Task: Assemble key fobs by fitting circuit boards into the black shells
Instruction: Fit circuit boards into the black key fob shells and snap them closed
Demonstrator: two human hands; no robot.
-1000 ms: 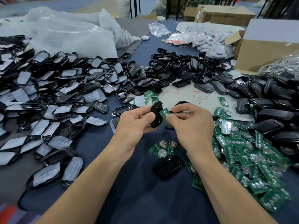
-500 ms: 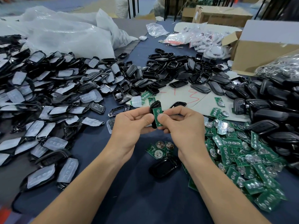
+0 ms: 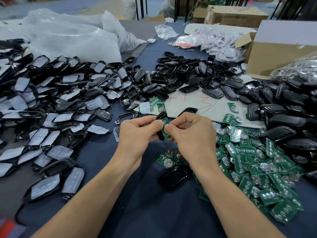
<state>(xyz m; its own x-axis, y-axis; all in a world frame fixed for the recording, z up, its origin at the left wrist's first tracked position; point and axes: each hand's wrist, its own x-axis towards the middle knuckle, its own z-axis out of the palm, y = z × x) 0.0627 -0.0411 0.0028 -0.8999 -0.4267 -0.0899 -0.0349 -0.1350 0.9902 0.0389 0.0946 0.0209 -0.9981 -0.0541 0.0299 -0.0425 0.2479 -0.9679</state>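
While held above the tabletop (image 3: 137, 208), circuit board (image 3: 165, 122) lies against black shell (image 3: 160, 116).
Head view: left hand (image 3: 135, 134) grips the upright black shell, fingers (image 3: 145, 120) curled round it; right hand (image 3: 190, 136), fingers closed, pinches the green circuit board against the shell's right face, long axes parallel. Seating judged incomplete.

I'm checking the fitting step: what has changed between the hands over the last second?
The right hand moved the green circuit board leftward, from beside the black shell to lying against it, with its thumb on the board. The left hand kept its grip on the shell. The pile of loose boards and the heap of shells stayed put.
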